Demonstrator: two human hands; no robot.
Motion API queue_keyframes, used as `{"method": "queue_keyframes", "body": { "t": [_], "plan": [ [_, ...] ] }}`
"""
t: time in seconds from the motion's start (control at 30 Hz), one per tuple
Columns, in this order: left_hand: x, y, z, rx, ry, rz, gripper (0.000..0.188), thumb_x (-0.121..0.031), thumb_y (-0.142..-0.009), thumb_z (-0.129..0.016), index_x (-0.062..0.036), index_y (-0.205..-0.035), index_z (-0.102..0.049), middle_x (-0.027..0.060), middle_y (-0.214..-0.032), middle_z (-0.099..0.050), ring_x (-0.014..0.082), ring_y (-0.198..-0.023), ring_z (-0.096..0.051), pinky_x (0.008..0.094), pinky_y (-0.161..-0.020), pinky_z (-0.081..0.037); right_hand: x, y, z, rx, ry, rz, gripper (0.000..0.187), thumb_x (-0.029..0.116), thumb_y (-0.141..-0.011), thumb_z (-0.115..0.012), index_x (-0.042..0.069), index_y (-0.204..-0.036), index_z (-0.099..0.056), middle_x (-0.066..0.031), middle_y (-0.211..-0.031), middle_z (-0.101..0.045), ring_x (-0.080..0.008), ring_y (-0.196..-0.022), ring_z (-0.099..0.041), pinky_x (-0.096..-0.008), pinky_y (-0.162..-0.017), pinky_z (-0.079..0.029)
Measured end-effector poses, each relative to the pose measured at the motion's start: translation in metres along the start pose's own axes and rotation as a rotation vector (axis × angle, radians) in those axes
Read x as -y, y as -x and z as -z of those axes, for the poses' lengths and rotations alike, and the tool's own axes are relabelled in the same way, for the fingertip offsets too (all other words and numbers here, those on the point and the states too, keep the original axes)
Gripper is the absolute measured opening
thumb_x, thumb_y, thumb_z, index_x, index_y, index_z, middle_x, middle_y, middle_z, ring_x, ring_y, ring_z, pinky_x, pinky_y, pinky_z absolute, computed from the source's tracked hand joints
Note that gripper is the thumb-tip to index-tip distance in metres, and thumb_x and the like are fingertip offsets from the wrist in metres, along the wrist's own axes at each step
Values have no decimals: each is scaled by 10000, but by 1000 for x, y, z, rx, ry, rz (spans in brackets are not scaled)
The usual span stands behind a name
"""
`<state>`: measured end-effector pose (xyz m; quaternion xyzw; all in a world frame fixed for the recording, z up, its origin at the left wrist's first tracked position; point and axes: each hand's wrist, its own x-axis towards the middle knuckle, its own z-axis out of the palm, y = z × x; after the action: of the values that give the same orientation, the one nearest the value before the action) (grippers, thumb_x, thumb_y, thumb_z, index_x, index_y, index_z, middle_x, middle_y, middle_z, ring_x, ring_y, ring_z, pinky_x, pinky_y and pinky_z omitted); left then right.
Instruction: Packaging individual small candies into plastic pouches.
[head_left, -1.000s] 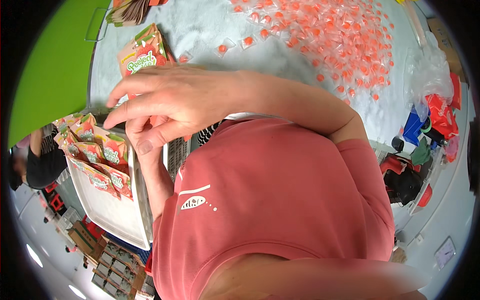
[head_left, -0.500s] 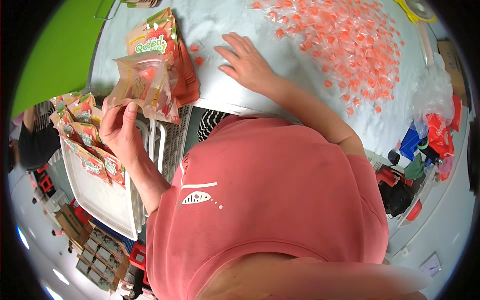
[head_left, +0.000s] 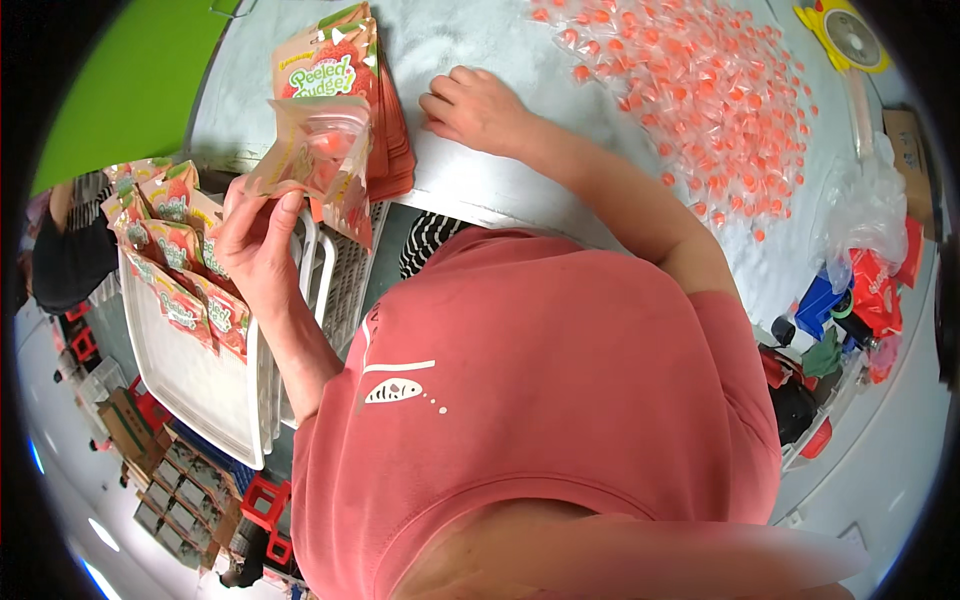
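Note:
My left hand (head_left: 262, 235) pinches the lower edge of an open clear-fronted pouch (head_left: 292, 155), which is tilted and has wrapped orange-red candies showing inside. Right behind it, at the table edge, a stack of flat printed pouches (head_left: 325, 72) partly shows. My right hand (head_left: 478, 112) rests on the table to the right of that stack, its fingers curled in and closed; whatever lies under or in them is hidden. A big heap of individually wrapped orange-red candies (head_left: 690, 95) spreads over the table's right side.
To my left, a white plastic crate (head_left: 190, 385) holds several filled pouches (head_left: 175, 245) standing up. A yellow fan (head_left: 848, 38) stands at the far right, near clear plastic bags (head_left: 868, 190). Cartons (head_left: 185, 505) and red stools (head_left: 265, 500) are on the floor at left.
My right hand's spread fingers have curled in and moved left over the spot where two loose candies lay; those candies no longer show. My left hand still holds the pouch. The whole view shifted slightly.

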<state>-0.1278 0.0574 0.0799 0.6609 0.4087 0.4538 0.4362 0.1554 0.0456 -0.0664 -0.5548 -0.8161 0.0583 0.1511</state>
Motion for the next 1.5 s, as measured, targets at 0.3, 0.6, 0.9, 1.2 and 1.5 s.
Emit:
{"method": "queue_keyframes", "body": {
  "t": [0.3, 0.6, 0.9, 1.2, 1.5],
  "plan": [
    [7, -8, -33, 168, -51, -77, 251, 62, -814, -764, 10, -1057, -733, 84, -1037, -666, 128, -899, -638, 242, -755, -523, -12, -1, 50, -476, -1299, -777, 110, 128, -933, -637, 51, -1009, -656, -39, -947, -615, -162, -744, -612, -277, -631, -532],
    [4, -22, -86, 291, -128, -139, 202, -3, -826, -781, -9, -1025, -748, 48, -924, -668, 90, -767, -616, 222, -675, -504, 43, -12, 149, -846, -1461, -282, 174, 93, -1000, -584, 6, -1150, -565, 0, -882, -598, -48, -607, -511, -198, -509, -382],
    [5, -18, -102, 294, -76, -164, 202, 11, -819, -785, 11, -1018, -743, 51, -937, -664, 75, -755, -599, 212, -665, -492, 44, 19, 127, -779, -946, -177, 188, 172, -988, -601, -2, -1041, -653, -55, -1000, -617, -155, -893, -606, -284, -756, -515],
    [4, -9, -109, 307, -41, -216, 190, 4, -825, -784, 15, -1010, -743, 60, -938, -675, 81, -762, -617, 218, -655, -511, 39, 16, 153, -769, -321, -6, 201, 162, -1048, -513, 18, -1168, -586, -35, -996, -585, -98, -896, -544, -253, -813, -461],
    [9, -2, -110, 231, -94, -252, 190, -2, -823, -784, 18, -1008, -744, 69, -939, -688, 99, -794, -642, 224, -680, -529, 73, 11, 213, -398, -1441, -622, 322, 272, -1069, -457, 40, -1240, -600, -65, -1163, -614, -119, -935, -565, -253, -830, -471]
  ]
}}
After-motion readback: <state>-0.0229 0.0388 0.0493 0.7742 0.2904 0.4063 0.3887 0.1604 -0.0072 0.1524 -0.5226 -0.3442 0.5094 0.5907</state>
